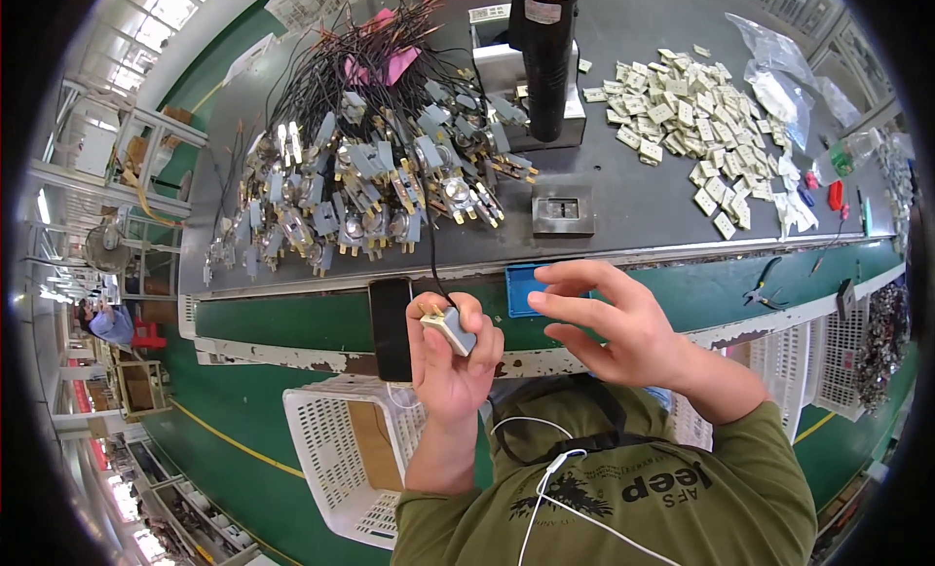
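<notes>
My left hand (456, 376) grips a small power plug (451, 329) between thumb and fingers. It has a grey body, a cream face and brass prongs, and a black cable runs up from it toward the pile. Bare of anything, my right hand (618, 322) hovers to the right with its fingers apart, over the edge of a shallow blue tray (523, 298). Beyond both hands, a metal fixture block (563, 225) with a slotted recess rests on the dark bench. Left of it lies a heap of grey plug assemblies (375, 196) with black cables.
Cream plug covers (682, 108) are heaped at the right of the bench. A black-headed press (545, 59) rises at the back. Pliers (766, 288) and a black phone (392, 327) lie along the front ledge. Below stands a white crate (331, 449).
</notes>
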The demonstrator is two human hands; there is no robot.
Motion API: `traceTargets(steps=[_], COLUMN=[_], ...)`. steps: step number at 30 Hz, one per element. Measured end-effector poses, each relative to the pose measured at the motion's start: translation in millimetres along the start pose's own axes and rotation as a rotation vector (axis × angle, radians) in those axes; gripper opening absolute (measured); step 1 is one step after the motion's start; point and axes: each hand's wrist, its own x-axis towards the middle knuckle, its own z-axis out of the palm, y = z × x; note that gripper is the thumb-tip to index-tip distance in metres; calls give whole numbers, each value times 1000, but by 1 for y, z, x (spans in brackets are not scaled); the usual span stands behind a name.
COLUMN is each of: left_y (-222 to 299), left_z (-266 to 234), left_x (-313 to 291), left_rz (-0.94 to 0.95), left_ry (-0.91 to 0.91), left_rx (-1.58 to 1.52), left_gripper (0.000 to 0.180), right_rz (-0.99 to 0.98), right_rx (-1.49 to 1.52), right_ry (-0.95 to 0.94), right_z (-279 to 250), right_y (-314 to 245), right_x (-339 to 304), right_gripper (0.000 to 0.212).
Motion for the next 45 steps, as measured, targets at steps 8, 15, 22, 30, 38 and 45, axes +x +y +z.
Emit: traceTargets(steps=[8,15,22,30,38,45], left_y=[6,-3,-7,-11,88,160], left_z=[-8,-9,-14,-13,-89,-333], left_x=[0,1,-4,-6,-30,-235], left_rz=[72,188,139,77,692,493], left_ry=[-99,-157,-284,-292,403,1399], left_rx=[-61,12,430,447,933,539], left_gripper=[25,28,36,28,39,37], right_rz=[18,78,126,-57,211,583], right_rx=[124,227,241,126,379,342], right_ry=[-111,-115,-47,-114,-129,152], right_z=[15,25,25,7,0,-6], right_y=[-2,-8,-12,5,21,59], right_x=[7,6,-8,-6,-15,-73], right_gripper=[47,55,62,47,67,53])
